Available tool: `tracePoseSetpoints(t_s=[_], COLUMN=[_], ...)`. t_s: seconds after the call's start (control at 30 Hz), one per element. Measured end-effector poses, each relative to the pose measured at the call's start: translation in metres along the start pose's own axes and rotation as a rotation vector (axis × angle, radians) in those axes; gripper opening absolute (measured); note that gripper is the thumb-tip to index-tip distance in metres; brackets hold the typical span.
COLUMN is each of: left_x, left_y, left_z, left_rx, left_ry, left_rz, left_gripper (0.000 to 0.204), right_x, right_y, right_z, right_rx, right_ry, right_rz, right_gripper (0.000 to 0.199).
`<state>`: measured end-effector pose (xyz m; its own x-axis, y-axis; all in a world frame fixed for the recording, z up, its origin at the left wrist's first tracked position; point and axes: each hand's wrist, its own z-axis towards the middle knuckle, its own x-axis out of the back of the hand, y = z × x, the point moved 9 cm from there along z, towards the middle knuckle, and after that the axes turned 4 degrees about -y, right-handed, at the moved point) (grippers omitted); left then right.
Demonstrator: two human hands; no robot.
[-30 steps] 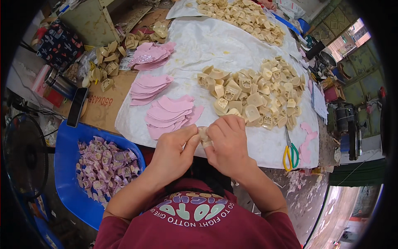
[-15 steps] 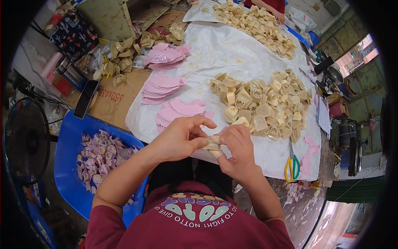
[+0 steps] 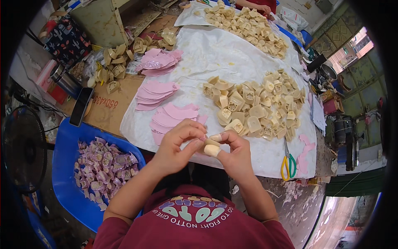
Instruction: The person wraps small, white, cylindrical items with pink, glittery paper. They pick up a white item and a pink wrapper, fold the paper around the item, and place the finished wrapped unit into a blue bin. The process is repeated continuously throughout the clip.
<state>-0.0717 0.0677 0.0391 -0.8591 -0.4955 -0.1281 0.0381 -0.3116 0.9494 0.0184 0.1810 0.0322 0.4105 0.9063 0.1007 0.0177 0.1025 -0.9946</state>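
In front of my chest, my left hand (image 3: 179, 143) and my right hand (image 3: 235, 153) meet, fingertips pinched on one small beige moulded piece (image 3: 210, 142), mostly hidden by the fingers. A bit of pink shows at my left fingertips; I cannot tell whether it is attached to the piece. Pale coverings wrap my right thumb and forefinger. Just beyond my left hand lies a fanned stack of curved pink cut pieces (image 3: 176, 116). A heap of similar beige moulded pieces (image 3: 259, 106) spreads beyond my right hand on the white cloth (image 3: 203, 54).
Left of me stands a blue tub (image 3: 62, 174) of glittery pink-covered pieces (image 3: 103, 166). Scissors (image 3: 287, 162) with yellow and green handles lie right. A phone (image 3: 81, 106), steel flask (image 3: 65, 81) and fan (image 3: 27, 145) are left. Across the table, a person's hand (image 3: 263, 9) is beside another beige heap (image 3: 248, 31).
My fingers have shifted around the beige piece, and a bit of pink now shows at the left fingertips. The whole view has shifted slightly.
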Motion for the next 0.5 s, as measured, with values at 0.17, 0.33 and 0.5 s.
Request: tracePoseSetpoints(t_s=[0.17, 0.33, 0.5], left_x=[0.003, -0.002, -0.008], left_y=[0.004, 0.022, -0.001], left_z=[0.005, 0.006, -0.006], left_rx=[-0.037, -0.170, 0.107], left_ry=[0.019, -0.015, -0.050], left_rz=[0.139, 0.438, -0.032], left_gripper=[0.008, 0.008, 0.013], right_x=[0.001, -0.002, 0.009], right_y=[0.003, -0.007, -0.014], right_z=[0.001, 0.001, 0.001], right_rx=[-0.082, -0.015, -0.013], right_ry=[-0.013, -0.026, -0.045], right_rz=[-0.101, -0.161, -0.240], right_gripper=[0.020, 0.017, 0.021])
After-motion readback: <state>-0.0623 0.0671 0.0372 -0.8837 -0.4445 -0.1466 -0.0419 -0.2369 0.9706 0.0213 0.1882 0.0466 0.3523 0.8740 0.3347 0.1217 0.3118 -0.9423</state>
